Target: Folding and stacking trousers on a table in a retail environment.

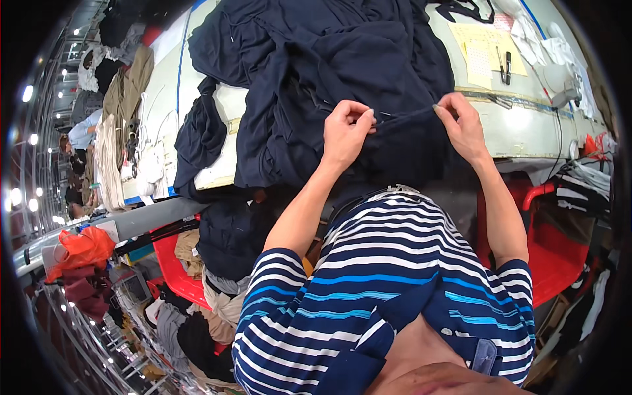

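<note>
A pile of dark navy fabric garments (pixel 345 59) is spread on the white tabletop in front of me. My left hand (pixel 348 131) pinches a folded edge of the navy garment between thumb and fingers. Further right, my right hand (pixel 460 123) grips the same edge between thumb and forefinger. The edge runs fairly straight between the two hands, and the cloth below it (pixel 407 148) hangs toward the front of the table. A bunched navy piece (pixel 201 131) lies left of the pile.
Yellow paper sheets (pixel 486 47) with a black marker (pixel 508 68) lie at the back right. Near them are thread snips (pixel 498 101) and a grey lamp-like device (pixel 566 94). Red plastic chairs (pixel 558 242) flank me. Clothes are heaped at left (pixel 126 108); a person (pixel 84 132) is beyond.
</note>
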Tool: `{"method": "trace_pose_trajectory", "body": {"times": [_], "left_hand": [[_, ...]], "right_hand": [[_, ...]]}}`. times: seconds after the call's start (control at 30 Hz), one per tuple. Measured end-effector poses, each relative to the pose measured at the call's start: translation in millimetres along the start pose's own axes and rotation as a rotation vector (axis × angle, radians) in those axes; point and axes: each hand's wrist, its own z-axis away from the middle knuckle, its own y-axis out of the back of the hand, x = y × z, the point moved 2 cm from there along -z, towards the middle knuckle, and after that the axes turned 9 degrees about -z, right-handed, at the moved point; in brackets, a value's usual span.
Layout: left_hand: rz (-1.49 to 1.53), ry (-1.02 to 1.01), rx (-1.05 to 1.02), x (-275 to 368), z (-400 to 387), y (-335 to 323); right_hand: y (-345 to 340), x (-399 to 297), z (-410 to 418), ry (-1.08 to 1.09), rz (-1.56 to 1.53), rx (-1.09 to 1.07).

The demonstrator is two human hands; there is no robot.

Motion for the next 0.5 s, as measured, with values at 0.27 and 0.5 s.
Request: {"method": "trace_pose_trajectory", "body": {"times": [0.27, 0.5], "left_hand": [[-0.776, -0.110, 0.725, -29, -6, 146], [-0.244, 0.210, 0.327, -57, -45, 169]], "right_hand": [[-92, -44, -82, -0.153, -0.202, -0.219], [-203, -64, -170, -0.123, 0.334, -0.458]]}}
